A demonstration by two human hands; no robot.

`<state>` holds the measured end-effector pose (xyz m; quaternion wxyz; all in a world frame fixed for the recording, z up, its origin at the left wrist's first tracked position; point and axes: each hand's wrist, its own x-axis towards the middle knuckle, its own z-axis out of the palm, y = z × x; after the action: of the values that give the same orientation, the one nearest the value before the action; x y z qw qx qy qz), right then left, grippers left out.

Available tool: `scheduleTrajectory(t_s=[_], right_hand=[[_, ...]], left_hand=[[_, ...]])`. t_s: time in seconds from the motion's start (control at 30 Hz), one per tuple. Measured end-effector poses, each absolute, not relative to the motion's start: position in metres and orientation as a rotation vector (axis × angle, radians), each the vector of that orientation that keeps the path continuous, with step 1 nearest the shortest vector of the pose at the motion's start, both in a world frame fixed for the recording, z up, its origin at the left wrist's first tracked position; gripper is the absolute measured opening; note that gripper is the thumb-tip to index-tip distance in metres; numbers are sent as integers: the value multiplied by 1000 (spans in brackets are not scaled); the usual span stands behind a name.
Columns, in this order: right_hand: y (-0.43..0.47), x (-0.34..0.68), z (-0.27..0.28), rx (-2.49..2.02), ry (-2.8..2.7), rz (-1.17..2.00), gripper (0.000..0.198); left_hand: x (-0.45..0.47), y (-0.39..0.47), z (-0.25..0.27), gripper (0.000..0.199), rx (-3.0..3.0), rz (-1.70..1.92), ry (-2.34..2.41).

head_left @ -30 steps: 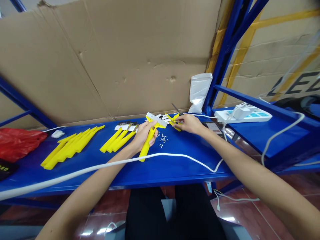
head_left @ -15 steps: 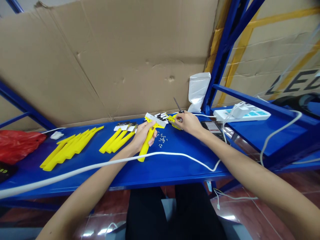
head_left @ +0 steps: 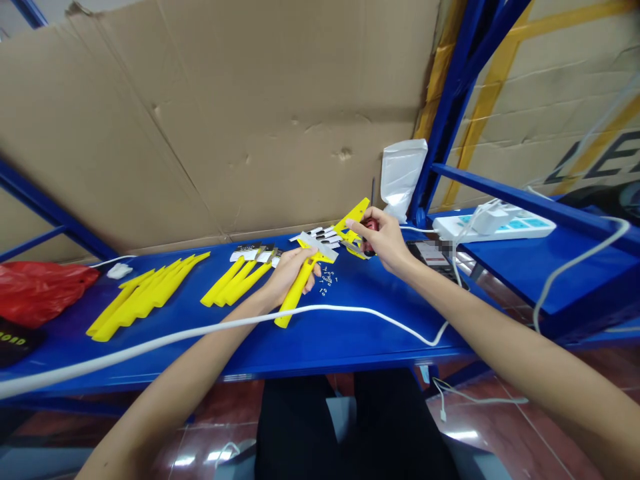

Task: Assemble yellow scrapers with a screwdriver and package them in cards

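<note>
Blue shelf (head_left: 350, 340), room before front edge (head_left: 325, 368) | left hand (head_left: 289, 275) clamped on scraper (head_left: 295, 297) | right hand (head_left: 387, 241) round screwdriver (head_left: 371, 228), fingertips on yellow head (head_left: 357, 212)

Head view forward-down, seemingly close

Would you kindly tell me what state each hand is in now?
Left hand: closed around a yellow scraper.
Right hand: closed, pinching a yellow piece and holding a red-handled tool.
</note>
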<state>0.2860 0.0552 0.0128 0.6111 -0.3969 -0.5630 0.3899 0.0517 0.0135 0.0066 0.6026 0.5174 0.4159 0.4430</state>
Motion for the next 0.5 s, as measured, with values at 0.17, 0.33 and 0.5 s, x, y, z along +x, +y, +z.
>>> scheduleTrajectory(t_s=[0.17, 0.33, 0.5], right_hand=[[49, 280, 14, -842, -1240, 1035, 46], [41, 273, 19, -737, -1201, 1173, 50], [34, 270, 19, -844, -1312, 1184, 41]], left_hand=[[52, 17, 2, 29, 1181, 975, 1010], [53, 16, 2, 25, 1173, 937, 1027], [54, 15, 2, 23, 1175, 932, 1016]])
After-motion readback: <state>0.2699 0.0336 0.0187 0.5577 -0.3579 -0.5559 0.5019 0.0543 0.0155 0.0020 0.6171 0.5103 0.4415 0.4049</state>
